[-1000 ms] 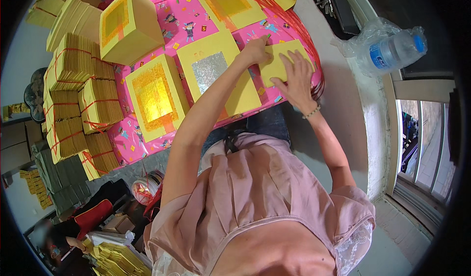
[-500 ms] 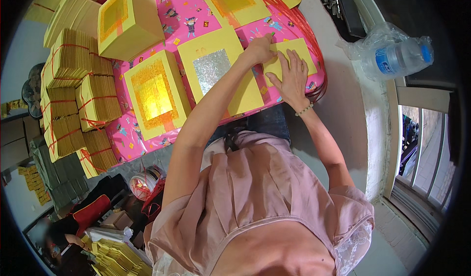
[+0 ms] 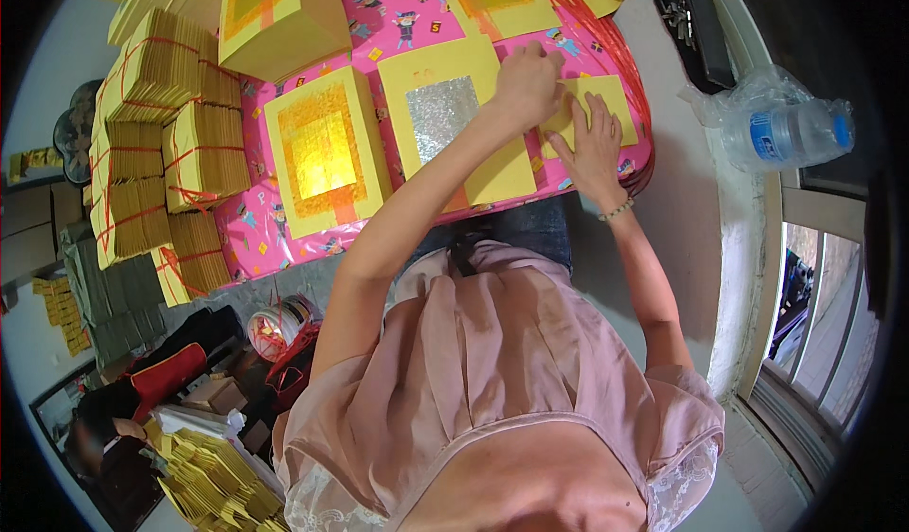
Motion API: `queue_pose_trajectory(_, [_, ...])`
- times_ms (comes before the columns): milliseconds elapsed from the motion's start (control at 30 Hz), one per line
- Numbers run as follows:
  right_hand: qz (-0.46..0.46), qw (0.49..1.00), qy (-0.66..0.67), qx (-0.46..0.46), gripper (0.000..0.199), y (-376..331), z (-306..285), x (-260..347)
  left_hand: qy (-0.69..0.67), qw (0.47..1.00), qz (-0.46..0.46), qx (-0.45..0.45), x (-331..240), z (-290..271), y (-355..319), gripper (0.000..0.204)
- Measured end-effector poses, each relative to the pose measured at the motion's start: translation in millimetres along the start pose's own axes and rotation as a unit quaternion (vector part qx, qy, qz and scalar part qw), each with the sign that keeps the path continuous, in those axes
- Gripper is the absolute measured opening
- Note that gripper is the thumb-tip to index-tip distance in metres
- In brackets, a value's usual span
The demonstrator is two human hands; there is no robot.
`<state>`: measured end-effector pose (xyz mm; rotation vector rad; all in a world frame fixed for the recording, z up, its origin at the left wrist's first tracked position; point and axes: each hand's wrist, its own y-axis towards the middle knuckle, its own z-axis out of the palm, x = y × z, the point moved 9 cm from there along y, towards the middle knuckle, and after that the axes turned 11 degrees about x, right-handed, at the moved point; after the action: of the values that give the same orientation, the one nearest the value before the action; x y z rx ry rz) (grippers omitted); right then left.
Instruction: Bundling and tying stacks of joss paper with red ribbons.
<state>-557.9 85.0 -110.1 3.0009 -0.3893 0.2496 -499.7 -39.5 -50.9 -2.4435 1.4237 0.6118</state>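
Observation:
My left hand (image 3: pixel 527 85) is bent over with its fingers curled, between a stack of yellow paper with a silver square (image 3: pixel 440 120) and a smaller yellow paper piece (image 3: pixel 614 92). Its fingertips are hidden, so whatever they hold does not show. On that smaller yellow paper lies my right hand (image 3: pixel 589 149), flat with fingers spread, a beaded bracelet at the wrist. Left of the silver-topped stack stands a yellow paper stack with a gold square (image 3: pixel 317 153). All of these rest on a pink patterned table cover (image 3: pixel 388 7).
Bundles of yellow paper tied with red string (image 3: pixel 151 87) line the table's left side. Red strings (image 3: pixel 636 87) hang along the right edge. A bagged plastic bottle (image 3: pixel 795 134) and a black pouch with keys (image 3: pixel 696 35) lie on the ledge. Another person (image 3: pixel 95 428) is at lower left.
The table and its stacks have shifted right and slightly up in the picture. My left hand has curled more, its fingers drawn in, while my right hand stays spread on the yellow paper.

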Motion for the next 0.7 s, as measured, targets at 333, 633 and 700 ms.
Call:
queue_pose_trajectory(333, [-0.186,0.968,0.169,-0.023,0.046,-9.9,-85.9,71.2,-0.249,0.967,-0.059,-0.007,44.1,-56.8,-153.2,0.03])
queue_pose_trajectory(633, [-0.358,0.925,0.113,0.051,0.035,-27.9,-63.2,124.1,-0.108,0.993,-0.052,0.009,39.4,-29.7,-215.5,0.048])
queue_pose_trajectory(700, [-0.362,0.922,0.132,0.049,0.027,-28.2,-63.3,122.8,-0.09,0.995,-0.039,-0.025,38.2,-29.6,-219.7,0.043])
